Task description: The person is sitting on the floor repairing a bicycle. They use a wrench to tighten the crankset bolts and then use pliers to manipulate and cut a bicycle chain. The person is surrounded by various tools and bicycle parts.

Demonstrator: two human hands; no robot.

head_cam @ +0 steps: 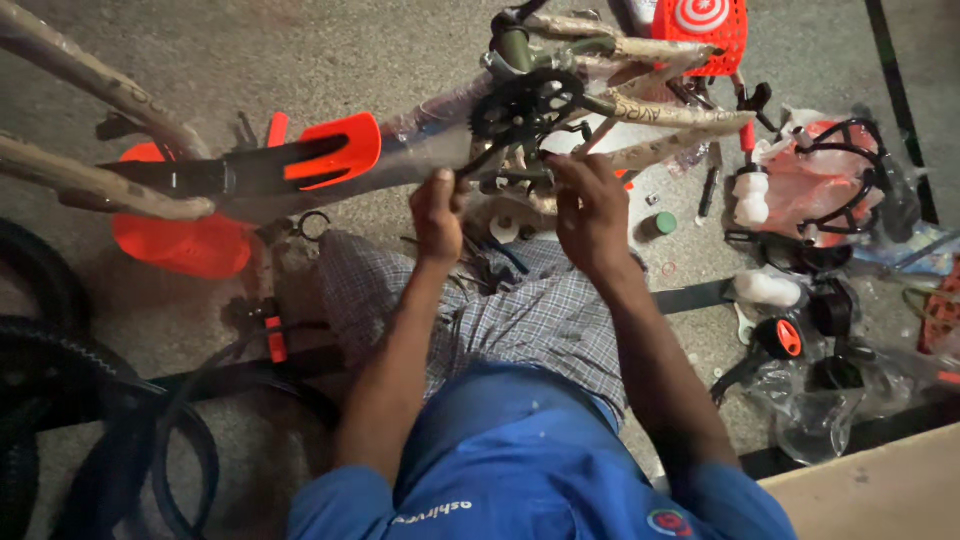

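Blue shirt (520, 470) closest to the lens, checked cloth (530, 310) over the lap just beyond it

Above both hands, wrapped bicycle frame (420, 140) lying across the grey floor (300, 50), tubes in brown paper and clear film, orange and black chain guard (300, 160) fixed along it to the left of the grip

Far left of the hands, black tyres (60, 400) stacked in loops on the floor

Right of the grip, well apart, heap of parts in clear plastic bags (830, 190): orange pieces, black cable loops, white grips

Up and to the right, orange basket (705, 25) with a white ring pattern

Directly above and between the hands, black toothed chainring (525, 105) on the frame, crank arm (478, 160) running down from it toward the left hand

Left hand (438, 215) clenched around the lower end of the crank arm, thumb and fingers wrapped tight

Right hand (590, 205) raised just beside the chainring, fingertips (556, 160) pinched at the axle area under it; whatever small part sits between them too hidden to tell

Small green cap (665, 222) on the floor just right of the right hand

Small black ring (312, 225) on the floor left of the left hand, under the chain guard
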